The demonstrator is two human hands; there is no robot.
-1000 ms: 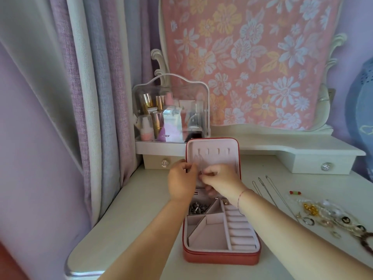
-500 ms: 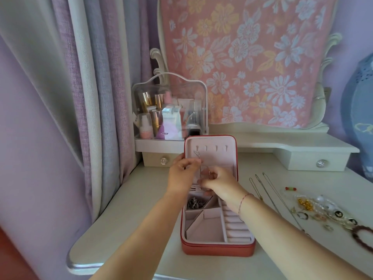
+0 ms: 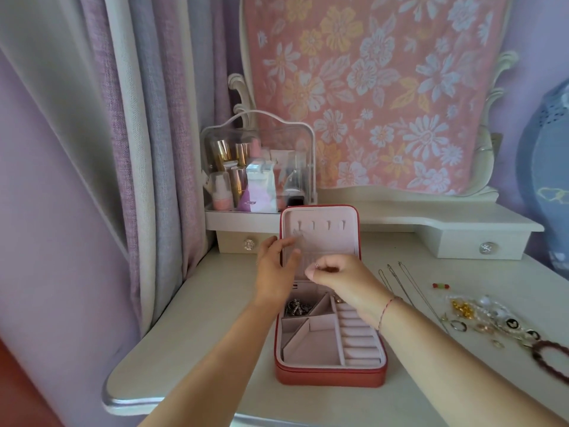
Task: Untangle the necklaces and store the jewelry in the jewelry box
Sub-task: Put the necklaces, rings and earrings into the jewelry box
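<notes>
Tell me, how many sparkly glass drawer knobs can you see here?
2. One knob is on the small drawer left of the open jewelry box, beside the left hand; the other knob is on the right drawer. None seems hidden.

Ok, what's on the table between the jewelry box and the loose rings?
Thin necklace chains, laid out side by side on the bare tabletop, as the head view shows.

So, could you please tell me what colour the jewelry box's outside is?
The jewelry box is red outside, pale pink inside; head view.
</notes>
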